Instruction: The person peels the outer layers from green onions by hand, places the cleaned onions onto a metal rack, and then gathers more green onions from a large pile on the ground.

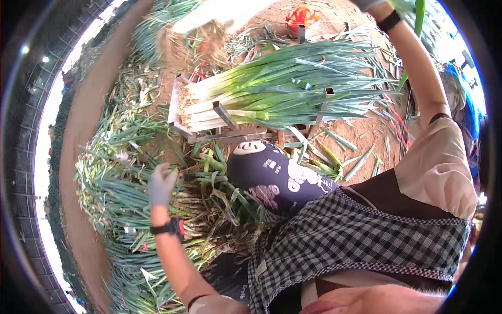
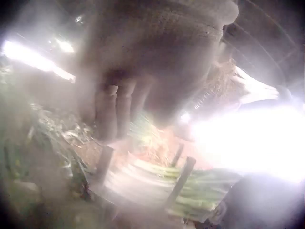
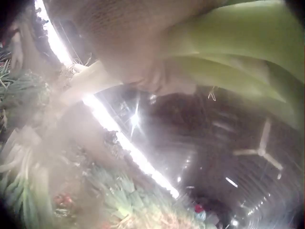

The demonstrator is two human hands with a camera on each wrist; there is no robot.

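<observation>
In the head view my gloved left hand (image 1: pixel 163 186) is raised over the leek pile, holding nothing; its fingers (image 2: pixel 108 109) look relaxed in the blurred left wrist view. At the top edge of the head view, my gloved right hand (image 1: pixel 367 4) is mostly cut off. The right wrist view shows that hand (image 3: pixel 138 47) gripping thick leek stalks (image 3: pixel 233 33). White stalks with brown roots (image 1: pixel 201 39) hang at the top left of the head view. Below them a bundle of leeks (image 1: pixel 272 86) lies in a metal frame (image 1: pixel 175 112), roots to the left.
Loose leeks (image 1: pixel 117 193) are heaped along the left and below my left hand. Leaf scraps (image 1: pixel 358 165) litter the soil to the right of the frame. An orange-red bundle (image 1: pixel 302 18) stands behind it. My knee in dark printed cloth (image 1: pixel 282 178) is close to the frame's near side.
</observation>
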